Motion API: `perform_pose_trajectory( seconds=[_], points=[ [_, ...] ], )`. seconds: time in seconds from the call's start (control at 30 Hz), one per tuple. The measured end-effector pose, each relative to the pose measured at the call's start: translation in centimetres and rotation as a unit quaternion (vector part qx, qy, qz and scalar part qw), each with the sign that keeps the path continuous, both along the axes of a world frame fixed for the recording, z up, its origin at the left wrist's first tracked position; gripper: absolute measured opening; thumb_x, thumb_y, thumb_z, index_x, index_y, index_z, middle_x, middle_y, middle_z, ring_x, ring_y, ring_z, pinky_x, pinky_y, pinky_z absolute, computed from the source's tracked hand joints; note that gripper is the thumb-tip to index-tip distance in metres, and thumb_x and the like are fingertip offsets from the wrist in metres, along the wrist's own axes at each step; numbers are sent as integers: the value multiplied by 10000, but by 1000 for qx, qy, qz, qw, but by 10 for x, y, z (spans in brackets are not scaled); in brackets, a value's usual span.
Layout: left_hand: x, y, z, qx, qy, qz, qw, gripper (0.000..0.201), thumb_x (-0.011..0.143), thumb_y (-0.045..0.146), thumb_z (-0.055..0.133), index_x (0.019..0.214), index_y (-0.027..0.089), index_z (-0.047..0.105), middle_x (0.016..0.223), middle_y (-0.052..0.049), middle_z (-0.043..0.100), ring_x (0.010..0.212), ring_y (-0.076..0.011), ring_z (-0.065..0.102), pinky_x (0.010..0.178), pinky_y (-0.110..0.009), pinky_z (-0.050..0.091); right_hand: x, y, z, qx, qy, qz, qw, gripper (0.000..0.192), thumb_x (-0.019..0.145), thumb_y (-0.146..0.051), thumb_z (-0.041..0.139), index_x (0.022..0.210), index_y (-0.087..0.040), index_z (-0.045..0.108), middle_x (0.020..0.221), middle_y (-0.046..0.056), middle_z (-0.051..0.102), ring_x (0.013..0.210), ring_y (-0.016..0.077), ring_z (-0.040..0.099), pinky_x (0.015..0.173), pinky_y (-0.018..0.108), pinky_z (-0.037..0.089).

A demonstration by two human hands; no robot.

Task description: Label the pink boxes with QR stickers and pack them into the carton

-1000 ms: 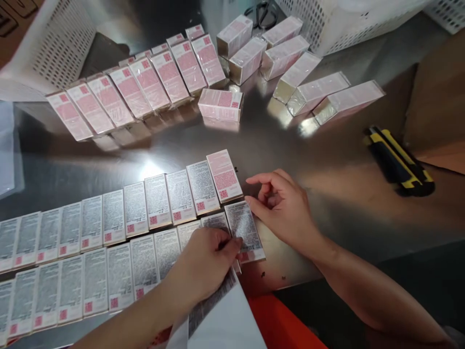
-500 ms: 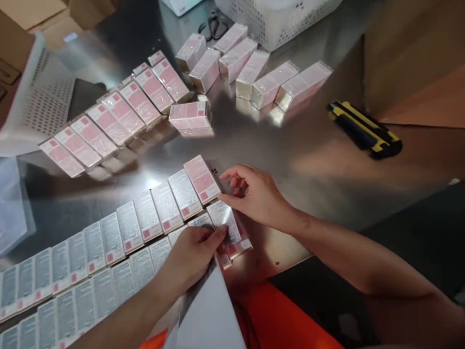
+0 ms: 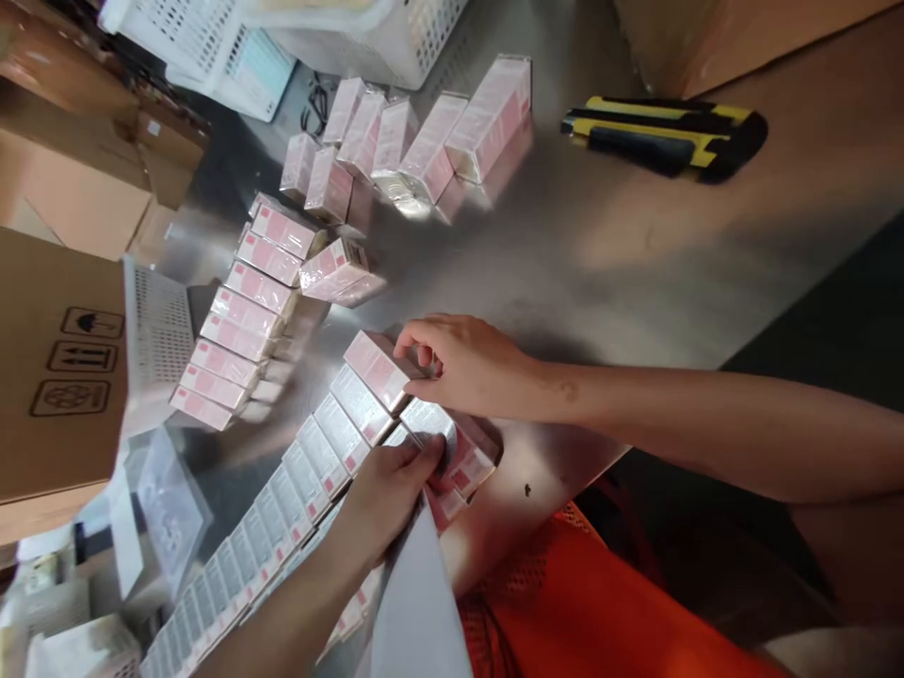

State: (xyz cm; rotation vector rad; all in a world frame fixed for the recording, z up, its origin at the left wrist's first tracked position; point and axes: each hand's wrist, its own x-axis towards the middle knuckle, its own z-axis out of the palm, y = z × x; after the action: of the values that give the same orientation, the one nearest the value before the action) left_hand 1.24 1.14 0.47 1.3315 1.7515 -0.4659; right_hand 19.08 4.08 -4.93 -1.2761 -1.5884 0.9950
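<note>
My left hand (image 3: 392, 490) has its thumb pressed on a small carton (image 3: 426, 417) with a grey printed face, at the end of the nearer row. Its fingers are closed over a white sheet (image 3: 418, 598) that hangs toward my body; their tips are hidden. My right hand (image 3: 466, 363) curls at the end of the pink carton (image 3: 374, 367), index finger at the far edge and thumb at the near corner. That carton ends the farther row of grey-faced cartons (image 3: 317, 452). Pink carton sides (image 3: 473, 461) show beside the left thumb.
A row of pink cartons (image 3: 244, 325) in film lies to the left; several more (image 3: 430, 151) lie farther back. A yellow and black box cutter (image 3: 668, 137) rests at the right. White baskets (image 3: 353, 42) stand behind. A cardboard box (image 3: 56, 377) stands at the left.
The view has turned, so the rows appear steeper. My right hand has come closer to the pink carton, its fingers now over the end. My left hand stays in place.
</note>
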Motion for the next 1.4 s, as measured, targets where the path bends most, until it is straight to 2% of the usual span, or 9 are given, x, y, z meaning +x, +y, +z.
perform_pose_trajectory(
  seconds=[0.23,0.47,0.77,0.87,0.97,1.07,1.17,1.27,1.4],
  points=[
    [-1,3,1,14,42,-62,997,620,876,679,437,535,203,639,434,-40,570,446,-174,509,493,-295,356,2,-2,4,28,3,-22,999,205,747,-148,718,932,-176,633,878,3,639,734,134,513,620,267,313],
    [10,-2,11,70,107,-159,979,652,865,706,400,489,214,604,449,-27,523,493,-172,506,554,-309,331,4,2,3,51,-5,-39,998,183,777,-164,723,946,-167,656,805,-27,606,707,110,503,630,238,320],
    [7,-17,15,182,69,-240,951,617,880,656,464,444,226,391,449,2,396,513,-166,369,562,-321,226,5,23,-10,133,-22,101,986,242,761,-315,810,910,-169,686,772,-27,579,683,104,514,663,221,392],
    [-15,-20,35,234,48,-189,952,588,889,653,443,480,233,475,508,-24,532,559,-193,478,590,-317,269,12,21,-2,131,-82,126,980,287,753,-364,819,938,-176,704,835,-10,604,680,102,526,658,215,419],
    [-63,-23,57,320,19,-79,944,572,896,655,430,523,235,538,596,-54,645,646,-236,592,635,-320,328,19,0,16,125,-130,97,979,377,781,-415,794,1068,-192,696,920,15,632,664,115,568,646,242,468],
    [-121,-25,69,392,4,46,919,565,898,667,419,576,242,608,588,-61,648,654,-265,613,647,-328,368,19,-33,21,108,-163,33,980,392,817,-419,759,1167,-269,665,956,35,663,739,181,652,625,295,530],
    [-164,-25,77,460,-4,141,877,526,915,623,431,610,247,636,635,-63,683,676,-270,628,662,-327,393,9,-61,8,102,-173,-3,980,267,856,-310,694,1118,-364,679,915,39,696,699,220,684,590,344,567],
    [-182,-24,86,530,-17,179,829,454,923,538,463,645,239,662,676,-72,706,730,-277,648,680,-323,398,-9,-80,4,119,-174,-21,977,264,861,-308,678,1100,-420,680,1036,57,732,778,274,728,643,396,601],
    [-178,-22,92,557,-44,168,812,406,925,483,475,699,212,676,707,-81,715,753,-260,662,681,-309,391,-46,-96,42,180,-200,-105,957,224,920,-361,614,1136,-347,671,1125,70,717,1010,300,709,839,441,601]
  ],
)
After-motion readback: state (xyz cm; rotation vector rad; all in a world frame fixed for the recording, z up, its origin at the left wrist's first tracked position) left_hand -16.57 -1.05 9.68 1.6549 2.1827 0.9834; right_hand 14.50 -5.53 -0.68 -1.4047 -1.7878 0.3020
